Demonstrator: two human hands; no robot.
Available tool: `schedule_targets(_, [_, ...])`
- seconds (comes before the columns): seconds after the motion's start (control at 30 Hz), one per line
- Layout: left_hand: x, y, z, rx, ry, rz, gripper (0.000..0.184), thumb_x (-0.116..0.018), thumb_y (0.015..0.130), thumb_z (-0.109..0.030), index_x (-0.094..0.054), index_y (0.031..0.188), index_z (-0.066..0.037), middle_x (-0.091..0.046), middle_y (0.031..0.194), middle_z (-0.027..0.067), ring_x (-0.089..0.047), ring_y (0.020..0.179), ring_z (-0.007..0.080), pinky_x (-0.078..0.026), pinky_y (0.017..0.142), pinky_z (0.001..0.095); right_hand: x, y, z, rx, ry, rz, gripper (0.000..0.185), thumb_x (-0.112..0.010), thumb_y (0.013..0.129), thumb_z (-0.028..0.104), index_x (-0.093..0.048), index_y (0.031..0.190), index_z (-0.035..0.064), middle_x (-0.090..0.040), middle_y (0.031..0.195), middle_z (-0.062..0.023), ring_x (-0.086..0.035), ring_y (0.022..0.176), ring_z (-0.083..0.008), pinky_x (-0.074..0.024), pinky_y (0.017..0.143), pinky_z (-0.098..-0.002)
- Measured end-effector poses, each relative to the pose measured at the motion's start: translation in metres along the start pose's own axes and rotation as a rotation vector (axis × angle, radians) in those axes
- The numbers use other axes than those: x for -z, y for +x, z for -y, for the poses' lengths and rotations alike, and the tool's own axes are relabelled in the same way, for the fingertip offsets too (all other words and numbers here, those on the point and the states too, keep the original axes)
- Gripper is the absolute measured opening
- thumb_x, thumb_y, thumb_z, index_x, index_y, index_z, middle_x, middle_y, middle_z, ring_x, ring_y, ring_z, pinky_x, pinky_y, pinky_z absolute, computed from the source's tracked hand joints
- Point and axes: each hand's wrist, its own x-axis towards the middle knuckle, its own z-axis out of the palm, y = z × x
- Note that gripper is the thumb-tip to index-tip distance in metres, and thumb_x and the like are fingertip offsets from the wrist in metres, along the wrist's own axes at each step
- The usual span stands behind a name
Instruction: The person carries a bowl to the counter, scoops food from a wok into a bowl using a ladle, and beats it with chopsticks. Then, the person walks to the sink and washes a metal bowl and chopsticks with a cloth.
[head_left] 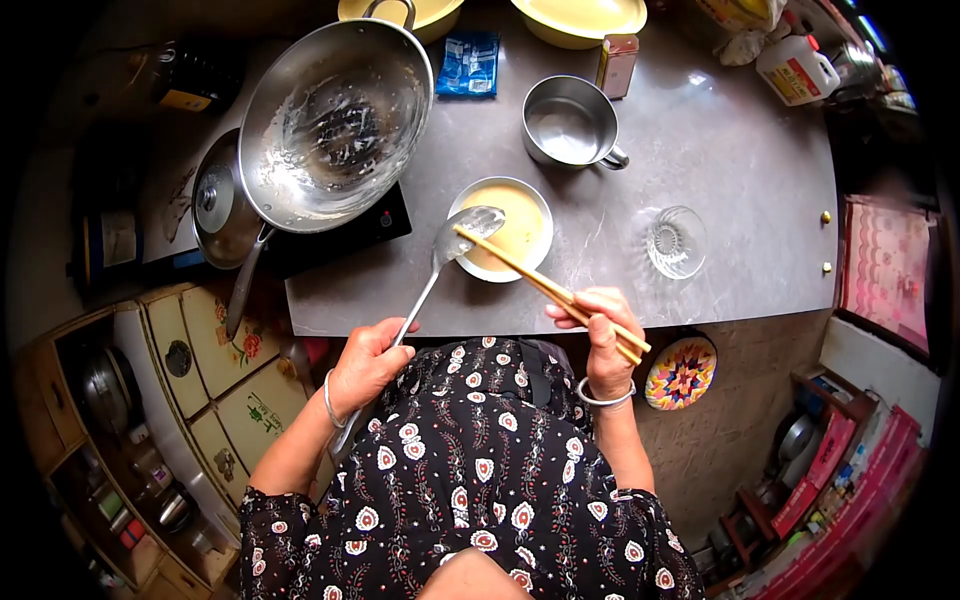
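Left hand (372, 362), gripping ladle (452, 240); right hand (606, 358), gripping chopsticks (530, 277); scraping best kept above bowl (548, 235), near table's (610, 240) front edge.

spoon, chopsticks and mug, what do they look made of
Spoon: metal with a shiny finish, probably stainless steel, judging by its silvery colour and bright highlights.
Chopsticks: likely wood or bamboo, smooth and tan-yellow; the grain is too small to tell which.
Mug: polished metal, perhaps stainless steel, as its grey inner wall shows bright reflections.
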Motion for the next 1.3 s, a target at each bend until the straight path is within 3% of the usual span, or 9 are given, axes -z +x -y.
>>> schedule_targets(0.07, [0.0, -0.001, 0.001, -0.011, -0.028, 0.005, 0.027, -0.055, 0.079, -0.008, -0.056, 0.103, 0.005, -0.045, 0.06, -0.0039, -0.041, 0.056, 0.0046, -0.035, 0.05, 0.0228, 0.008, 0.005, -0.005, 0.021, -0.021, -0.034, 0.03, -0.049, 0.093, 0.021, -0.055, 0.099, -0.0067, -0.054, 0.093, -0.0142, -0.065, 0.08, -0.0276, -0.0562, 0.065, -0.0296])
schedule_targets(0.17, [0.0, -0.003, 0.0, -0.024, -0.048, 0.033, 0.027, -0.052, 0.082, -0.005, -0.055, 0.108, 0.002, -0.04, 0.06, -0.0069, -0.035, 0.049, 0.0019, -0.027, 0.043, 0.0193, 0.026, 0.014, -0.028, -0.13, 0.053, -0.135, 0.028, -0.048, 0.092, 0.019, -0.053, 0.101, -0.0074, -0.057, 0.093, -0.016, -0.066, 0.079, -0.0286, -0.0559, 0.067, -0.0309])
schedule_targets(0.3, [0.002, -0.008, -0.002, 0.031, -0.196, 0.049, 0.028, -0.051, 0.083, -0.004, -0.053, 0.11, 0.003, -0.039, 0.06, -0.0063, -0.034, 0.048, 0.0024, -0.026, 0.041, 0.0188, 0.034, 0.015, -0.055, -0.291, 0.137, -0.216, 0.03, -0.048, 0.093, 0.022, -0.053, 0.102, -0.0064, -0.061, 0.089, -0.0167, -0.066, 0.079, -0.027, -0.0557, 0.067, -0.03])
schedule_targets(0.57, [0.01, -0.014, 0.0, 0.097, -0.568, 0.133, 0.028, -0.048, 0.085, -0.004, -0.051, 0.111, 0.005, -0.034, 0.057, -0.0052, -0.028, 0.043, 0.0032, -0.023, 0.039, 0.0195, 0.04, 0.014, -0.061, -0.321, 0.222, -0.307, 0.034, -0.044, 0.094, 0.028, -0.053, 0.102, -0.0036, -0.061, 0.088, -0.0154, -0.066, 0.076, -0.0268, -0.0554, 0.063, -0.0292])
schedule_targets(0.77, [0.014, -0.017, -0.007, 0.064, -0.659, 0.116, 0.03, -0.045, 0.084, -0.004, -0.049, 0.112, 0.008, -0.032, 0.055, -0.0041, -0.027, 0.042, 0.004, -0.024, 0.039, 0.0193, 0.05, 0.013, -0.069, -0.4, 0.289, -0.377, 0.034, -0.044, 0.093, 0.03, -0.052, 0.101, -0.0021, -0.061, 0.087, -0.0151, -0.066, 0.074, -0.0259, -0.0551, 0.059, -0.0285])
schedule_targets(1.3, [0.048, -0.022, -0.02, -0.252, -0.819, 0.003, 0.032, -0.046, 0.088, -0.011, -0.046, 0.113, 0.01, -0.031, 0.054, -0.0039, -0.027, 0.039, 0.0033, -0.022, 0.036, 0.0189, 0.081, 0.003, -0.108, -0.5, 0.505, -0.357, 0.032, -0.049, 0.092, 0.031, -0.056, 0.1, 0.0009, -0.06, 0.079, -0.007, -0.065, 0.069, -0.0212, -0.0529, 0.054, -0.0249])
